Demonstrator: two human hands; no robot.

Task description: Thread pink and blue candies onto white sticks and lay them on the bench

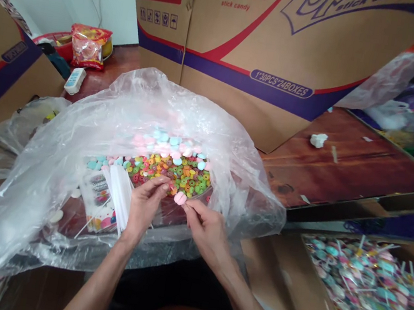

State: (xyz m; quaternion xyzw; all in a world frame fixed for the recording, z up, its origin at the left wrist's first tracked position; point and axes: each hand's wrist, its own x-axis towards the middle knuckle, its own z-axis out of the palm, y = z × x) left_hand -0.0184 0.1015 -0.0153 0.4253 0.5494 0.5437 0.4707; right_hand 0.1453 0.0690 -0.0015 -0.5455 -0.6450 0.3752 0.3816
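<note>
A pink round candy (180, 198) with a groove across its middle is pinched in the fingertips of my right hand (207, 226). My left hand (148, 200) is closed just left of it, thumb against fingers. An orange-red ring candy (172, 190) shows by those fingertips; whether they grip it or something thinner is unclear. Just beyond both hands lies a pile of coloured ring candies (184, 175), with pink and blue puffy candies (162, 140) behind it. A bundle of white sticks (117, 193) lies beside my left wrist, over printed wrappers (97, 198).
A large clear plastic sheet (47, 171) drapes over the work area. A tall carton (235, 75) stands behind it. At the lower right, an open box (309, 302) holds many wrapped lollipops (376, 297). Crumpled white paper (318, 140) lies on the reddish wooden table (350, 167).
</note>
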